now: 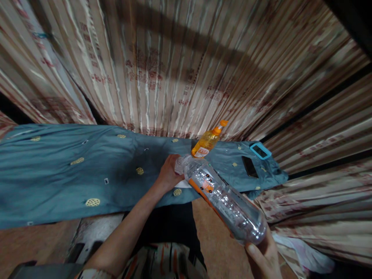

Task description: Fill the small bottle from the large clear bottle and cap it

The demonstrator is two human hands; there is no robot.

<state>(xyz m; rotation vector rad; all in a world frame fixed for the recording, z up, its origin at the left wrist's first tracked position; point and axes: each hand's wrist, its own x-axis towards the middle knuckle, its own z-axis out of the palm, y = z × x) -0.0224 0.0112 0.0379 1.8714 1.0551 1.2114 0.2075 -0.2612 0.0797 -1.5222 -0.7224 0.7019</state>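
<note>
A large clear plastic bottle (pixel 229 205) with an orange strip and an orange print slants across the front of the table, its neck up and left, its base down and right. My left hand (pixel 170 173) is closed round the neck end. Under the base, my right hand (pixel 264 252) grips the bottle with the thumb on the near side; its other fingers are mostly hidden. Just beyond the neck stands an orange pump bottle (pixel 205 144) with a pale label. Something white (pixel 183 183) shows beneath the neck, partly hidden.
A blue-green cloth with pineapple prints (pixel 107 166) covers the long table. Toward its right end lie a dark phone (pixel 250 167) and a blue-framed device (pixel 260 150). Patterned curtains (pixel 162 69) hang behind and to the right. A whitish cloth (pixel 305 252) lies low at the right.
</note>
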